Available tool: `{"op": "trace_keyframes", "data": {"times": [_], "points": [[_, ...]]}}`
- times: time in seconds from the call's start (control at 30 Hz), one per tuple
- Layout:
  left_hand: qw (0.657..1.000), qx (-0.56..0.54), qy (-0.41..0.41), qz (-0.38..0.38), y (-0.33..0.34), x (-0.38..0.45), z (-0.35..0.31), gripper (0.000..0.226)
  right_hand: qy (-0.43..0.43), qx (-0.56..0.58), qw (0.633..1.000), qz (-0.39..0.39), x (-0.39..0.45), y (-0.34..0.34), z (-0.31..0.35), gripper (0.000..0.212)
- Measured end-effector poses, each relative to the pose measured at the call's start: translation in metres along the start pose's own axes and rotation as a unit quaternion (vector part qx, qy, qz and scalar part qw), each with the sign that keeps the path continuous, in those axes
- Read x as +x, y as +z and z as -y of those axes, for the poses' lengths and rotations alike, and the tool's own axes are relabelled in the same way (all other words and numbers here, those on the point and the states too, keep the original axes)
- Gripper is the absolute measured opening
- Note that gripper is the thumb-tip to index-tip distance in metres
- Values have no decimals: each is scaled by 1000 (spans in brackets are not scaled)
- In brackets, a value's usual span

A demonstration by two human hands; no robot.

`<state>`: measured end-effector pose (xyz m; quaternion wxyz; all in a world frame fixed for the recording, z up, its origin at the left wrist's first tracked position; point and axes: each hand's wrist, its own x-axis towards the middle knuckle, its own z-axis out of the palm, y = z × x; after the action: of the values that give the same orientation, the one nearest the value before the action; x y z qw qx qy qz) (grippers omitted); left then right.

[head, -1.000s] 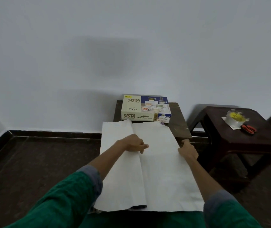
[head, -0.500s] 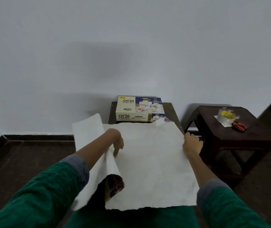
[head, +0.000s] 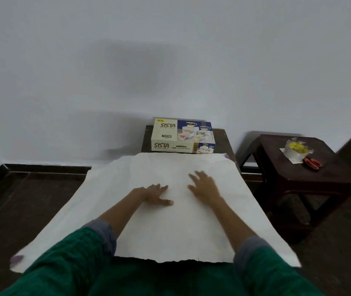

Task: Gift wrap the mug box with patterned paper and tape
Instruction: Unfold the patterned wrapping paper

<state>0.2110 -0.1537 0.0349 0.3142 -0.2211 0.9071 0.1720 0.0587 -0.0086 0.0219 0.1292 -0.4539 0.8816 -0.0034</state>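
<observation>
The wrapping paper (head: 170,231) lies spread wide over a low table, white underside up, hanging past the table on the left. My left hand (head: 152,194) and my right hand (head: 202,184) press flat on its middle, fingers straight, a small gap between them. The mug box (head: 183,135), cream and blue with "SISTA MUGS" printed on it, sits at the table's far end just beyond the paper's far edge. A roll of clear tape (head: 295,149) stands on a side stool at the right.
The dark wooden stool (head: 319,178) stands right of the table, with red-handled scissors (head: 312,163) beside the tape. The low table (head: 225,137) backs against a white wall. Dark floor lies on both sides.
The folded left half of the paper has been opened out to the left and now lies flat. Both hands moved from the fold and the right edge to the sheet's middle, palms down.
</observation>
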Motion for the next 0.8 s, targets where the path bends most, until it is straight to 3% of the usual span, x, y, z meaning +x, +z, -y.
{"op": "trace_keyframes", "data": {"times": [0.13,0.27,0.33,0.43,0.53,0.6,0.73,0.8], "points": [[998,0,10,-67,27,12,-2,77,-24,42,994,102,0,21,37,56],[982,-103,23,-154,24,27,-3,65,7,10,996,83,2,27,15,56],[946,-216,22,-241,12,40,-2,58,36,77,996,35,16,15,7,55],[856,-391,-24,-337,-14,64,6,50,100,229,966,-70,47,-10,-7,54],[732,-588,-77,-335,-52,90,17,53,174,371,898,-160,86,-36,-26,51],[656,-676,-105,-318,-79,105,22,56,225,469,835,-180,111,-51,-36,51],[641,-691,-148,-300,-111,145,36,61,311,660,671,-131,154,-63,-53,60],[616,-723,-158,-270,-119,159,41,64,318,713,615,-108,165,-59,-55,65]]}}
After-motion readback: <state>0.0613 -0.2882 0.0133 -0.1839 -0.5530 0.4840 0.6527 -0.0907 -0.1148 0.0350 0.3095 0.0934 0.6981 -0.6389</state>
